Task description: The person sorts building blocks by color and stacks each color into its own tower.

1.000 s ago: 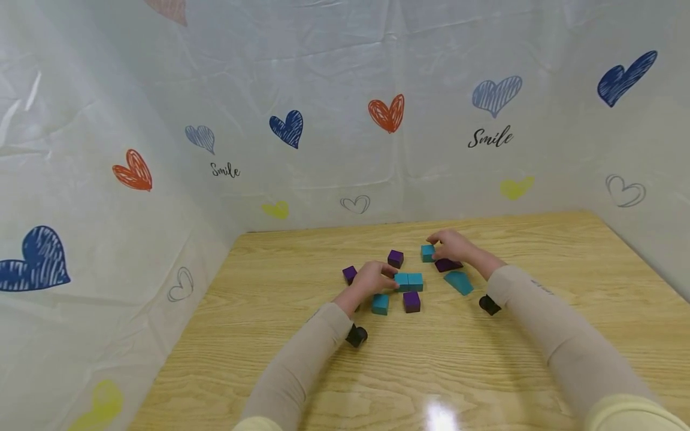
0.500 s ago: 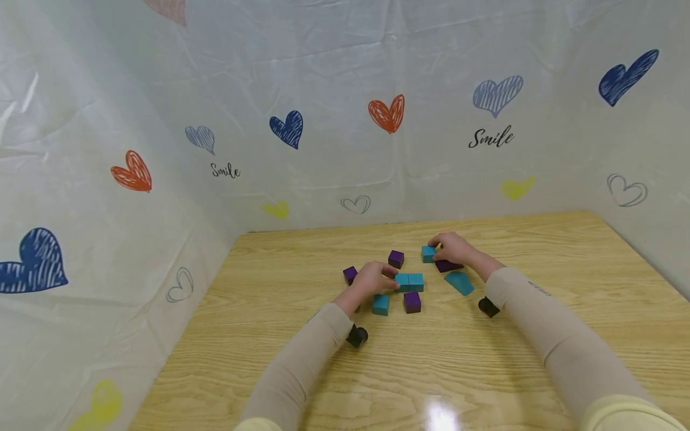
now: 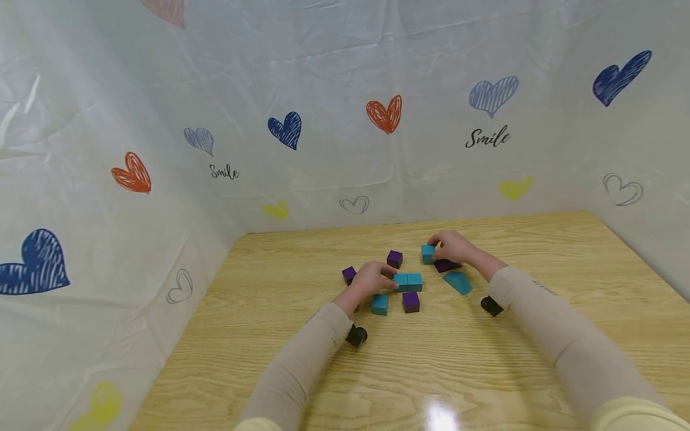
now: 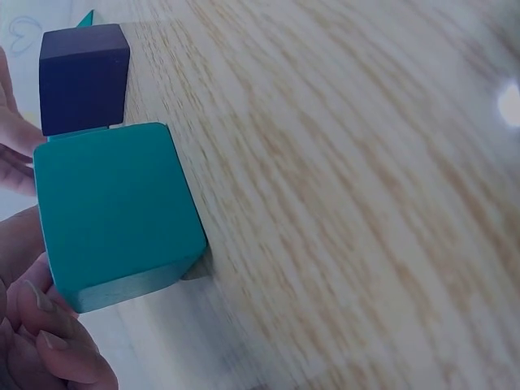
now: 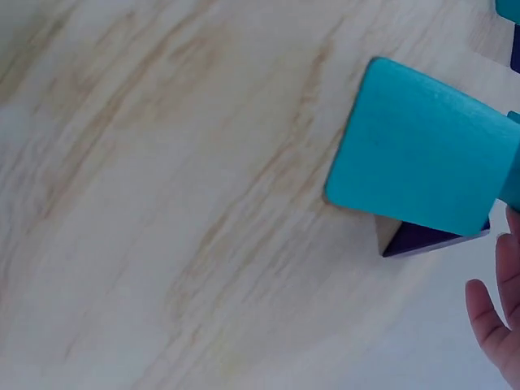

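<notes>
In the head view, two blue blocks (image 3: 414, 282) stand side by side, touching. My left hand (image 3: 369, 280) pinches the left one between thumb and fingers. Farther back, my right hand (image 3: 454, 246) grips a single blue cube (image 3: 427, 254) by its sides. Under that hand lies a dark purple block (image 3: 447, 266), partly covered. A blue wedge-like block (image 3: 458, 282) rests nearer the right wrist. In the left wrist view, a near teal cube (image 4: 122, 215) hides what the left fingers touch. The right wrist view shows the right fingers (image 5: 509, 276) only at its edge.
Purple cubes lie around the pair: one behind (image 3: 395, 258), one in front (image 3: 411, 302), one to the left (image 3: 349, 275). Another blue cube (image 3: 380, 304) sits near the left wrist. A white heart-printed sheet (image 3: 323, 179) hangs behind the wooden table (image 3: 420, 371).
</notes>
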Demonstrator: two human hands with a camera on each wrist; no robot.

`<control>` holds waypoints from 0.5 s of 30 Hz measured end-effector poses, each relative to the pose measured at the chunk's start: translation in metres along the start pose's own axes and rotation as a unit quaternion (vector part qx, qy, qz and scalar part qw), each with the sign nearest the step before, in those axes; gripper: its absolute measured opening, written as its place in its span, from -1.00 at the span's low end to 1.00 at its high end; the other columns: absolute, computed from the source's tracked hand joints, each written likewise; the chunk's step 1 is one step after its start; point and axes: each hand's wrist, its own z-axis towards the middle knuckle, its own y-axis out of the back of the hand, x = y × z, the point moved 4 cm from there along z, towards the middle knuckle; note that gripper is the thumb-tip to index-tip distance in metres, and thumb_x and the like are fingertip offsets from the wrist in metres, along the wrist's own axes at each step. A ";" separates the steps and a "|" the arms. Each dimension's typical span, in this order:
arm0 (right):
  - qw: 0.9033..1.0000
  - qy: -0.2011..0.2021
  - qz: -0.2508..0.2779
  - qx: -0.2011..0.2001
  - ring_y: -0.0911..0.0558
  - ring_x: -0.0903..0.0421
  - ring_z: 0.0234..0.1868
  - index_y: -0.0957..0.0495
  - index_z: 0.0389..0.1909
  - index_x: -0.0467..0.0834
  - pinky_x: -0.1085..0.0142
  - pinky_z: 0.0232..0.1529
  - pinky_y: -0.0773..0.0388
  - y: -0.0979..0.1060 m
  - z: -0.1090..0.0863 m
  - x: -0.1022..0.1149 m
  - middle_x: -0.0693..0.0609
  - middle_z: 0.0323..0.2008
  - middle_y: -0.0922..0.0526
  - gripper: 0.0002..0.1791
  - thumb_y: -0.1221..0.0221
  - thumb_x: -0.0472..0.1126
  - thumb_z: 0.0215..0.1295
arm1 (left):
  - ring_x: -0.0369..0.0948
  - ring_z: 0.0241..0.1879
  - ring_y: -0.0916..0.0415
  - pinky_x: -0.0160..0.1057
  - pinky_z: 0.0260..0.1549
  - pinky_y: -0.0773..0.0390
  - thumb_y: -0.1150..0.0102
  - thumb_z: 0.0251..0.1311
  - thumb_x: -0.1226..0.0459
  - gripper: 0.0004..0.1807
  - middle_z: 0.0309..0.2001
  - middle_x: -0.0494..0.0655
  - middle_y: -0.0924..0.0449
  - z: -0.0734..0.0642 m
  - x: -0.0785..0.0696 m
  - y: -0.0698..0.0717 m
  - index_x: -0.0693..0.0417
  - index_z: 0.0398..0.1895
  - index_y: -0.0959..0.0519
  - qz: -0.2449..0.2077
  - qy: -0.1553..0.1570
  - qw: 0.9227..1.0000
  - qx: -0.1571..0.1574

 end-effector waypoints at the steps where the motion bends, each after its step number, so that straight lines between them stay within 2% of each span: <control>1: 1.000 -0.001 -0.001 -0.001 -0.45 -0.30 -0.02 -0.42 0.02 -0.47 0.04 -0.09 -0.47 0.002 -0.001 0.002 -0.38 -0.05 -0.50 -0.59 -0.15 -0.36 0.16 | -0.22 -0.12 -0.48 -0.29 -0.11 -0.48 -0.28 0.06 0.22 -0.65 -0.15 -0.15 -0.60 0.000 0.000 0.000 0.00 -0.03 -0.59 0.000 0.000 1.000 0.000; 7: 1.000 -0.004 0.000 -0.009 -0.46 -0.30 -0.02 -0.42 0.02 -0.48 0.05 -0.10 -0.47 0.007 -0.009 0.009 -0.38 -0.05 -0.49 -0.59 -0.15 -0.36 0.17 | -0.21 -0.11 -0.48 -0.28 -0.10 -0.47 -0.28 0.05 0.22 -0.64 -0.15 -0.15 -0.60 -0.001 0.000 0.001 -0.01 -0.03 -0.60 0.004 0.004 1.000 -0.004; 15: 0.999 0.019 0.012 -0.027 -0.52 -0.20 -0.15 -0.48 -0.05 -0.44 0.10 -0.18 -0.49 0.007 -0.020 0.018 -0.31 -0.14 -0.55 -0.61 -0.21 -0.33 0.10 | -0.23 -0.12 -0.47 -0.29 -0.11 -0.47 -0.29 0.04 0.22 -0.64 -0.15 -0.16 -0.59 0.000 0.000 0.001 -0.01 -0.03 -0.60 0.000 0.006 1.000 -0.004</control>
